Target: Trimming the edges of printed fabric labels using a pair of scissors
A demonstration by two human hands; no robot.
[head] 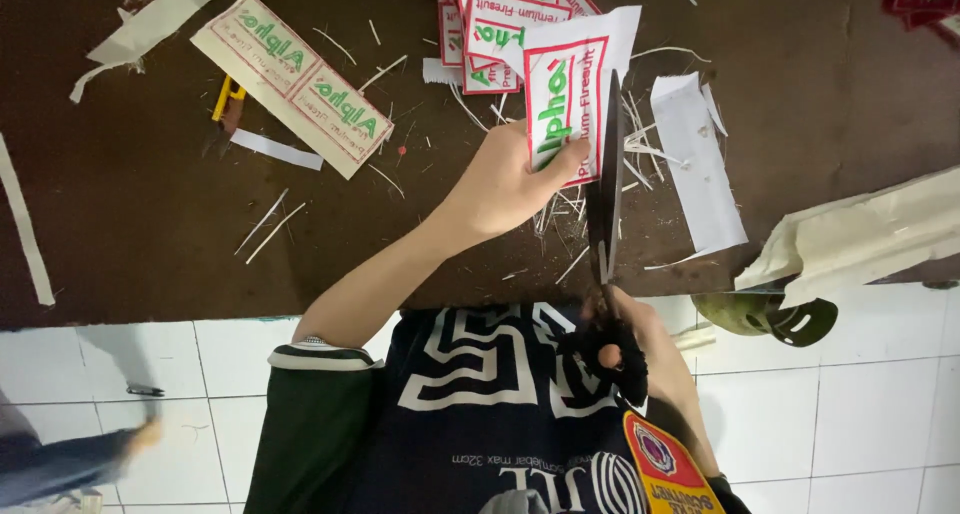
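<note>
My left hand pinches a white paper label with a red border and green lettering, held upright over the brown table. My right hand grips the black handles of a pair of scissors. The dark blades point away from me and run along the label's right edge.
A pile of cut labels lies at the far middle. An uncut strip of two labels sits at the left near a yellow utility knife. Paper offcuts and thin slivers litter the table. A green object lies at the table's near edge, over white floor tiles.
</note>
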